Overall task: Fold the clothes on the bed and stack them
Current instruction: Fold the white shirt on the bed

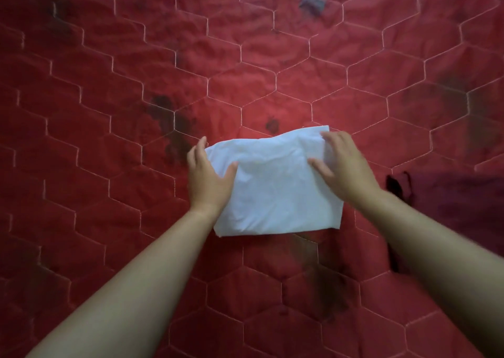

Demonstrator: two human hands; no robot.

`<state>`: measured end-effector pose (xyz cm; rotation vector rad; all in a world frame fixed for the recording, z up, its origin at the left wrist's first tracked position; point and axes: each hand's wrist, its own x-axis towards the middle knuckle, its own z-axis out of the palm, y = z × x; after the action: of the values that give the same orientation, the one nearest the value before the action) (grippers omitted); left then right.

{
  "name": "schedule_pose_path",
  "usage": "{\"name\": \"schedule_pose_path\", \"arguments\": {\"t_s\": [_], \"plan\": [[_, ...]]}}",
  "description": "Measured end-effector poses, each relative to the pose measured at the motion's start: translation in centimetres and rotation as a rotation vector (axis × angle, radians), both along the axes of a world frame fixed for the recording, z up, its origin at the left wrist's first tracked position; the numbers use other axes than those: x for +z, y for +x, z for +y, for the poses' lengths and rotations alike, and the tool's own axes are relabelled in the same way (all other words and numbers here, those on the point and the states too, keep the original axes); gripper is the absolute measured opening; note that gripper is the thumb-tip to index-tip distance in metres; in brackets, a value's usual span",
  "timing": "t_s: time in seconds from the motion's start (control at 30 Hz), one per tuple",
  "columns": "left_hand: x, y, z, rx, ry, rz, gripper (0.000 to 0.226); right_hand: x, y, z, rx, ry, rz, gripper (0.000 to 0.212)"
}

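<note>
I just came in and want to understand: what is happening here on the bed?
A person is folding clothes on a bed. A white cloth, already folded into a small rectangle, lies on the red quilt. The left hand is at the cloth's left edge with its thumb on top. The right hand lies flat on the upper right part, fingers straight. No stack of folded clothes is in view.

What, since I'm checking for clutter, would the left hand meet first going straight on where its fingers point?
Just the red quilt, as far as shown; the left hand points away along the white cloth.
</note>
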<state>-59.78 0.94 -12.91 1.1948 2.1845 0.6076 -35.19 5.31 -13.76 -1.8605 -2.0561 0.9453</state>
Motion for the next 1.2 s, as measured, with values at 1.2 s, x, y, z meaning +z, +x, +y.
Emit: {"name": "schedule_pose_path", "arguments": {"t_s": [1.2], "plan": [[2.6,5.9,-1.1,-0.132,-0.051,-0.324,0.051,2.8,0.2,-6.4,-0.581,-0.095,0.212,0.066]]}}
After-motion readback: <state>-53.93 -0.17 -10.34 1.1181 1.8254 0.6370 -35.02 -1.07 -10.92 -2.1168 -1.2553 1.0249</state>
